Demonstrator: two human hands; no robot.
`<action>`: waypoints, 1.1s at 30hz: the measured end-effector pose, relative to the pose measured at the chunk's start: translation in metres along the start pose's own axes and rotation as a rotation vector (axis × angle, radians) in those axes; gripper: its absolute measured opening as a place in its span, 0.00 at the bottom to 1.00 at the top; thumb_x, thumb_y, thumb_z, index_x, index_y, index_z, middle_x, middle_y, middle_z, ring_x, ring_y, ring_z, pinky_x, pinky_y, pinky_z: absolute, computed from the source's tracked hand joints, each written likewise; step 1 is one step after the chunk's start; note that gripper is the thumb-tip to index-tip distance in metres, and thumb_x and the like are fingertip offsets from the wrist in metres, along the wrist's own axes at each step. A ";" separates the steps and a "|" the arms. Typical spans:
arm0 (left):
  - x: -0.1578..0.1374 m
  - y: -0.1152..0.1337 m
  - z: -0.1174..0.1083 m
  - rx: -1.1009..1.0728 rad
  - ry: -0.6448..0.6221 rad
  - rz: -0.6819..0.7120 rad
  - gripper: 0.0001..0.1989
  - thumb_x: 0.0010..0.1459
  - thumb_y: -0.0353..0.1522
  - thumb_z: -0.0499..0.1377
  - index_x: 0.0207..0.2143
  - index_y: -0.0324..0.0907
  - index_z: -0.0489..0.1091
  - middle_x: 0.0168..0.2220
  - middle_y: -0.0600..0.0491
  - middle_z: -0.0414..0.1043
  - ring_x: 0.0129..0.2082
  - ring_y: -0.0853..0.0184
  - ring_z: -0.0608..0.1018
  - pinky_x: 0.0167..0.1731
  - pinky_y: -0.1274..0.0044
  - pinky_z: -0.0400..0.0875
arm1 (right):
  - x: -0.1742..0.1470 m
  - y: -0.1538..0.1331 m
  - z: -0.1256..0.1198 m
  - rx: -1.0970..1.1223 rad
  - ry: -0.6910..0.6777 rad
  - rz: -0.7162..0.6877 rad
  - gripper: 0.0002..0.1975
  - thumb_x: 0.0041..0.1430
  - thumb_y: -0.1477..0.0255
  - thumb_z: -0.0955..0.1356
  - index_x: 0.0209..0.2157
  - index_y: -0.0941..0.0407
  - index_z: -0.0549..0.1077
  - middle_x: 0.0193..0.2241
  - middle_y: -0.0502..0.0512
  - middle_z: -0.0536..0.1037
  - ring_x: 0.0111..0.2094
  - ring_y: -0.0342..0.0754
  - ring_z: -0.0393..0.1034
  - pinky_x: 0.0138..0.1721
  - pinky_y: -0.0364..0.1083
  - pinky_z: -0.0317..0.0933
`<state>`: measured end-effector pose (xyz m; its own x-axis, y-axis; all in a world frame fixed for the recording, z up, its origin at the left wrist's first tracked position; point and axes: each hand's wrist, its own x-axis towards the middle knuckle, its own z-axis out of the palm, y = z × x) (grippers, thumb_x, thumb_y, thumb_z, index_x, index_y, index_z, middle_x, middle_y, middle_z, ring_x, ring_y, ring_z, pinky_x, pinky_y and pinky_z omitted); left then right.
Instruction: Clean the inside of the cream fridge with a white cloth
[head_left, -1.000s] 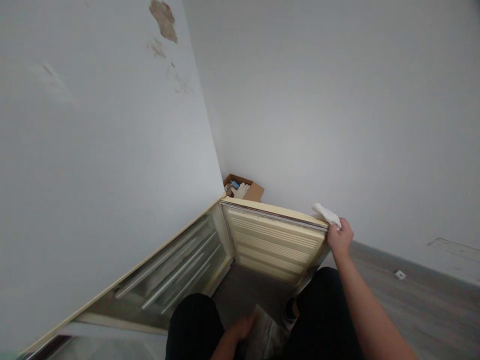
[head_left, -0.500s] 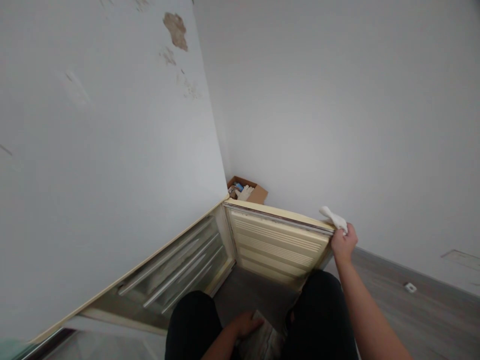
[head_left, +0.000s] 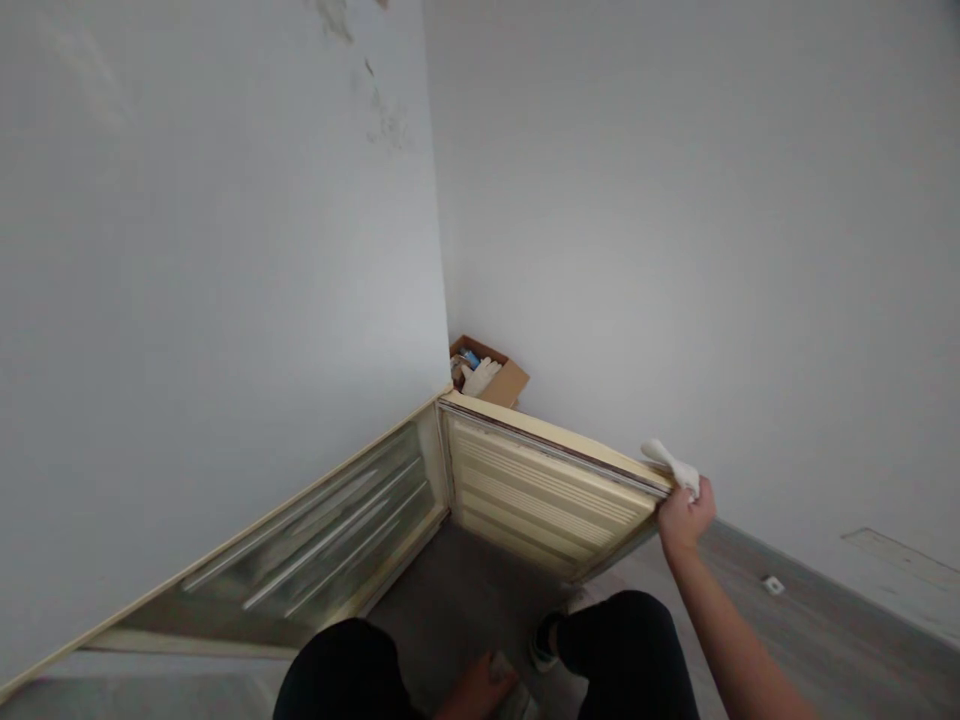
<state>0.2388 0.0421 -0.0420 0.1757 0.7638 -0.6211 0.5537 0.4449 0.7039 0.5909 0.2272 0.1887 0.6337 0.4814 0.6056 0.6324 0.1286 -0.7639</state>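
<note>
While the right hand (head_left: 681, 518) sits at the far right corner of the cream door's (head_left: 547, 480) top edge, its grip is closed on a white cloth (head_left: 670, 464), which sticks out up-left of the fingers onto that edge. Left hand (head_left: 484, 690) low between the knees, touching something pale; grip can't be told. Cardboard box (head_left: 491, 372) in the corner.

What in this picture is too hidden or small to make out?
- Left hand: cut by the head view's bottom edge, between black-clad knees; grip unclear.
- Open brown cardboard box in the corner: contents too small.
- Right hand fingers wrap the crumpled white cloth on the cream louvred panel; cloth partly hidden.
</note>
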 end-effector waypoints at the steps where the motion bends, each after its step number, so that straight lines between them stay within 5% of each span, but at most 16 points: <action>1: -0.003 -0.004 0.015 0.021 -0.060 0.023 0.38 0.43 0.51 0.65 0.58 0.52 0.71 0.60 0.46 0.75 0.62 0.50 0.74 0.62 0.64 0.66 | 0.001 0.000 0.000 -0.008 0.009 -0.009 0.09 0.52 0.68 0.59 0.32 0.56 0.68 0.27 0.49 0.67 0.29 0.46 0.59 0.34 0.45 0.53; 5: -0.022 -0.013 0.075 0.207 -0.240 -0.052 0.52 0.41 0.48 0.67 0.68 0.42 0.59 0.58 0.35 0.75 0.60 0.43 0.75 0.59 0.58 0.67 | 0.008 -0.001 0.001 -0.016 0.048 -0.045 0.07 0.52 0.68 0.59 0.30 0.55 0.66 0.26 0.48 0.65 0.29 0.46 0.58 0.33 0.45 0.52; 10: -0.049 -0.007 0.117 0.238 -0.267 -0.014 0.53 0.43 0.47 0.67 0.68 0.33 0.58 0.56 0.30 0.74 0.59 0.42 0.76 0.58 0.61 0.69 | 0.012 -0.002 0.001 -0.008 0.054 -0.052 0.05 0.53 0.69 0.59 0.29 0.55 0.64 0.25 0.47 0.63 0.29 0.45 0.56 0.32 0.45 0.50; 14: -0.062 0.000 0.117 0.237 -0.209 0.023 0.54 0.43 0.49 0.67 0.68 0.32 0.59 0.56 0.31 0.74 0.58 0.42 0.76 0.57 0.60 0.70 | 0.006 -0.009 -0.004 -0.004 0.038 -0.036 0.05 0.53 0.68 0.59 0.28 0.54 0.62 0.25 0.47 0.62 0.29 0.45 0.55 0.32 0.45 0.50; 17: -0.061 0.004 0.110 0.247 -0.166 0.059 0.49 0.42 0.51 0.67 0.65 0.41 0.65 0.58 0.35 0.74 0.60 0.39 0.74 0.59 0.56 0.68 | -0.005 -0.016 -0.012 0.017 0.016 -0.019 0.06 0.54 0.67 0.59 0.29 0.54 0.63 0.26 0.48 0.64 0.30 0.45 0.57 0.34 0.45 0.52; 24: -0.047 0.003 0.100 0.290 -0.140 0.150 0.41 0.43 0.54 0.66 0.57 0.44 0.74 0.57 0.37 0.75 0.60 0.37 0.74 0.60 0.54 0.67 | -0.055 -0.036 -0.045 0.125 -0.083 0.015 0.15 0.55 0.65 0.59 0.39 0.57 0.70 0.33 0.53 0.72 0.36 0.49 0.65 0.41 0.46 0.59; 29: -0.047 0.002 0.102 0.230 -0.102 0.185 0.56 0.45 0.49 0.66 0.71 0.32 0.53 0.66 0.30 0.63 0.65 0.44 0.70 0.64 0.63 0.64 | -0.109 -0.055 -0.069 0.186 -0.096 0.000 0.14 0.57 0.67 0.60 0.40 0.57 0.70 0.35 0.54 0.72 0.37 0.50 0.65 0.42 0.47 0.60; 33: -0.046 -0.002 0.095 0.077 0.106 0.230 0.54 0.49 0.48 0.63 0.72 0.31 0.49 0.71 0.31 0.52 0.71 0.49 0.60 0.69 0.68 0.55 | -0.154 -0.069 -0.086 0.235 -0.146 -0.049 0.14 0.61 0.66 0.60 0.43 0.57 0.70 0.38 0.57 0.71 0.41 0.52 0.66 0.46 0.50 0.61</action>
<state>0.3071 -0.0384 -0.0475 0.2205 0.8873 -0.4050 0.5698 0.2198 0.7919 0.4880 0.0696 0.1672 0.5228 0.5876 0.6176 0.5294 0.3441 -0.7755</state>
